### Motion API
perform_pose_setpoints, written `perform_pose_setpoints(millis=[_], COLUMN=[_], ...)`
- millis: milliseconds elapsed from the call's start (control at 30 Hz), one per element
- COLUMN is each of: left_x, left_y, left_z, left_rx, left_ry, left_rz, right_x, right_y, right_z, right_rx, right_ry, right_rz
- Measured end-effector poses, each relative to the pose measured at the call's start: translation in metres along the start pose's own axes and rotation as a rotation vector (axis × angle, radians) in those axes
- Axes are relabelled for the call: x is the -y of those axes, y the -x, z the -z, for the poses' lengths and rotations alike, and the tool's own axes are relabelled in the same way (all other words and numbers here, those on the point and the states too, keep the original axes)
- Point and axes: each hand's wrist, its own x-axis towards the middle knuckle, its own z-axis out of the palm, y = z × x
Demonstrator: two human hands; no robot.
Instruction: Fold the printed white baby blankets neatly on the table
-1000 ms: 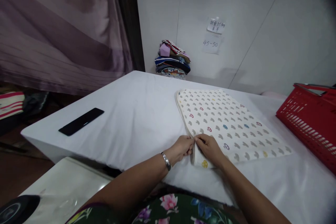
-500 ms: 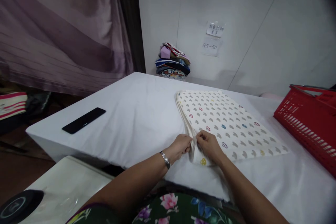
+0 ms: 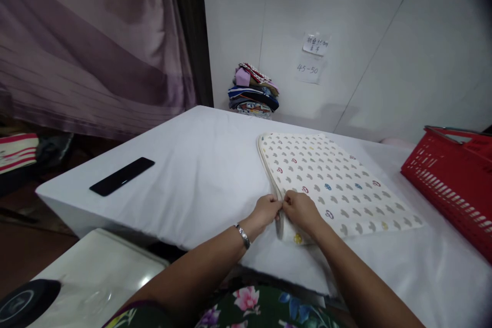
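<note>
A cream cloth (image 3: 338, 184) printed with grey mushroom-like shapes and a few red, blue and yellow ones lies folded in layers on the white-covered table (image 3: 184, 174). At its left folded edge, my left hand (image 3: 266, 212) is closed, pinching the layers from the left. My right hand (image 3: 302, 210) rests over the cloth, its thumb and fingers pinched on the same edge. The two hands' fingertips meet there, so the exact bit of fabric between them is hidden. A silver bracelet (image 3: 243, 236) circles my left wrist.
A black phone (image 3: 122, 176) lies on the table's left part. The red basket (image 3: 453, 184) stands at the right edge. Several folded fabrics (image 3: 253, 89) are stacked by the back wall, near paper notes (image 3: 309, 69). A pale surface with a round black object (image 3: 28, 300) is at lower left.
My right hand has shifted slightly left, closer to my left hand at the cloth's edge. The edge layers, spread a little before, are now drawn together.
</note>
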Motion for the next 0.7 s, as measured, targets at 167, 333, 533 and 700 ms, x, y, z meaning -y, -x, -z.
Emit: perform_pose_setpoints(millis=[167, 333, 533, 700], left_x=[0.007, 0.006, 0.003, 0.003], left_y=[-0.005, -0.005, -0.007, -0.010], left_z=[0.000, 0.000, 0.000, -0.002], left_rx=[0.041, 0.048, 0.056, 0.046], left_ry=[-0.003, 0.016, 0.005, -0.025], left_rz=[-0.011, -0.008, -0.016, -0.017], right_x=[-0.009, -0.019, -0.027, -0.032], right_y=[-0.004, -0.002, -0.008, -0.018], right_z=[-0.010, -0.019, -0.017, -0.009], right_rx=[0.039, 0.112, 0.239, 0.395], right_ry=[-0.278, -0.607, -0.757, -0.785], right_rz=[0.019, -0.057, -0.112, -0.125])
